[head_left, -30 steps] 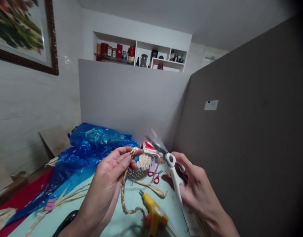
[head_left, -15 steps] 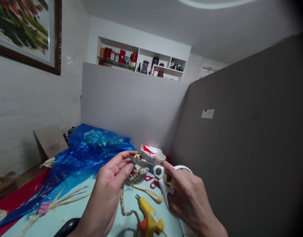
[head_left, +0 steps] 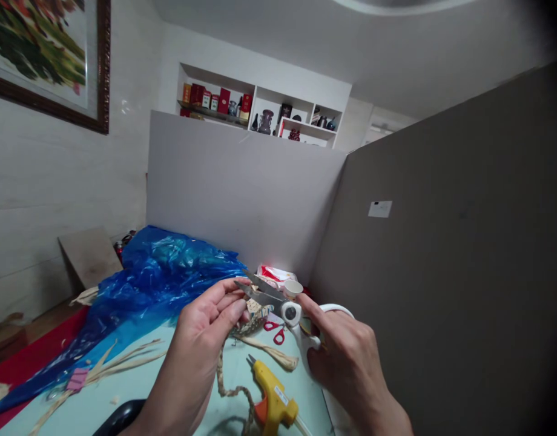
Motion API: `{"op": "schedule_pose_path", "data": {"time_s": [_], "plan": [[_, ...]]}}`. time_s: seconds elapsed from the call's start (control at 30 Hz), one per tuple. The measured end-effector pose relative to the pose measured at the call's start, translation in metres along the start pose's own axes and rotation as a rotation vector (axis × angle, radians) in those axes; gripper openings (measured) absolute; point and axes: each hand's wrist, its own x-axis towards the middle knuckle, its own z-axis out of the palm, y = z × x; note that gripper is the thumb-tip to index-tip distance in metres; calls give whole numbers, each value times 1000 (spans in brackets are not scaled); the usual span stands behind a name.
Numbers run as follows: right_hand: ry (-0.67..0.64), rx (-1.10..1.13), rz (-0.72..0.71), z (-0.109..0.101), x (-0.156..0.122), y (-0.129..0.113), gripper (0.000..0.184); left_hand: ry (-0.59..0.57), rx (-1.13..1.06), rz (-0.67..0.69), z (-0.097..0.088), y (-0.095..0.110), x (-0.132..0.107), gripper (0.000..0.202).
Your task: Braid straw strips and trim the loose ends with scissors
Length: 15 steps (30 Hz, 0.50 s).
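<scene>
In the head view my right hand (head_left: 346, 345) grips a pair of white-handled scissors (head_left: 290, 313). Their blades are parted and point left, at the fingertips of my left hand (head_left: 210, 321). Thumb and fingers of that left hand are pinched round the end of a braided straw cord (head_left: 233, 392), which hangs down to the table; the pinched end is mostly hidden by fingers and blades. Just behind the blades is a patterned, dotted piece (head_left: 253, 324), partly covered. Below the hands lies a yellow glue gun (head_left: 273, 393), close to the braid.
Red-handled scissors (head_left: 278, 336) and a pale dry husk strip (head_left: 272, 353) lie beyond the glue gun. A white cup (head_left: 293, 287) stands behind my right hand. Blue plastic sheeting (head_left: 169, 260) covers the back left. Husk strips with a pink clip (head_left: 77, 379) lie left. Grey partitions (head_left: 242, 181) enclose the table.
The handles of the white scissors have come closer together and the blade gap looks slightly narrower. My left hand keeps its pinch. The view has shifted slightly.
</scene>
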Motion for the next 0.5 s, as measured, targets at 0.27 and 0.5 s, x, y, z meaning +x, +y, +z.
{"op": "schedule_pose_path", "data": {"time_s": [0.27,0.5], "plan": [[53,-1,7,12,-4,2,51,25,35,-28,1,2,0,30],[-5,25,-7,13,-9,8,59,1,82,-26,-3,1,3,25]]}}
